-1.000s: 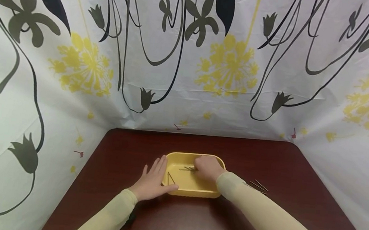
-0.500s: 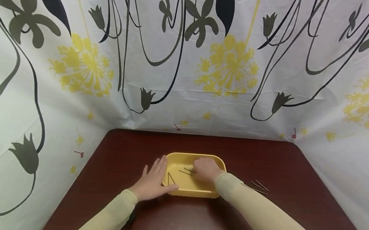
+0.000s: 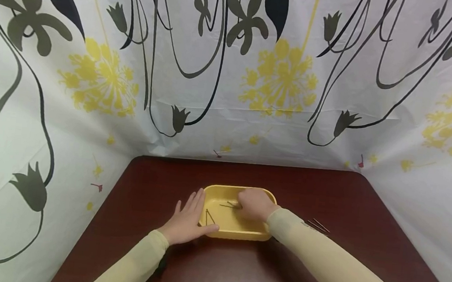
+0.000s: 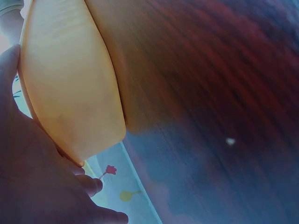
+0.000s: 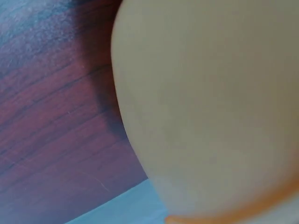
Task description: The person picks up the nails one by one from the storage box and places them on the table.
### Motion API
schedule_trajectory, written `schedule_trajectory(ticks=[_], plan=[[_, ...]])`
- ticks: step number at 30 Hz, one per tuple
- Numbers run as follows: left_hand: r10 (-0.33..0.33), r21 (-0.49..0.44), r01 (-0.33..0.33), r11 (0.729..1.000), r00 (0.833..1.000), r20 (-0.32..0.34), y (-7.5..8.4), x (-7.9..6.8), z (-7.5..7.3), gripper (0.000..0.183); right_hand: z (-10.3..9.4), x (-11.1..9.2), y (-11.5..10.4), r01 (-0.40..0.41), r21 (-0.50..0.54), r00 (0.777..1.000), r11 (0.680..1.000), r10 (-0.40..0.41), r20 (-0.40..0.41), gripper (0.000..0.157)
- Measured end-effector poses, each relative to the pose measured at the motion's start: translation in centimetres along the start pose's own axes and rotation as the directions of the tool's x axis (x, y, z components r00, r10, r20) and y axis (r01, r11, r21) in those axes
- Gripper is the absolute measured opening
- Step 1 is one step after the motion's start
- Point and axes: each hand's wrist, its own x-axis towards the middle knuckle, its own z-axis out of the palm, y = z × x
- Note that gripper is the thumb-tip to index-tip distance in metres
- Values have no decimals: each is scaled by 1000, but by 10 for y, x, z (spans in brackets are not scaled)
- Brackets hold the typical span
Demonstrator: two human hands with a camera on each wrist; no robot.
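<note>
On the table stands a shallow yellow plastic tray [image 3: 236, 236]. My left hand [image 3: 188, 225] rests against its left end, fingers straight and spread, thumb over the front corner. The left wrist view has the tray's outer wall [image 4: 72, 84] beside that hand [image 4: 42, 172]. My right hand [image 3: 255, 203] is down inside the tray at the right, fingers curled, gripping thin nails [image 3: 229, 204] whose ends stick out to the left. Its fingertips are hidden. Two more nails [image 3: 210, 216] lie near the left thumb. A blurred tray wall [image 5: 201, 112] fills most of the right wrist view.
Several loose nails [image 3: 319, 225] lie on the dark red wooden table [image 3: 228, 274] right of the tray, partly behind the right sleeve [image 3: 321, 256]. A white floral-patterned curtain [image 3: 227, 127] hangs around the table's back and sides.
My right hand has shifted slightly inside the tray, and the nails at its fingers have changed angle. The left hand stays against the tray. The head view has tilted a little.
</note>
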Motion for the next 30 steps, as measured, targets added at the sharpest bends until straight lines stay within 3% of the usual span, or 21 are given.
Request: schedule_trajectory(ticks=[6,11,20,30], plan=[[2,4,-2,1000,1000,-6,-1,1,0,116,-12,-7,2,12,19,1000,1000,-12,-9,42],[6,6,-6,1000,1000,-13,0,0,-1,115,-21,-14,4,35,-7,997,999,-36,-72,28],[0,4,0,1000,1000,-12,0,1,1,116,-36,-26,10,86,-13,980,996,-87,-177,17],[10,13,-10,1000,1000,-8,1,0,-1,118,-51,-40,32,53,12,977,999,-50,-207,32]])
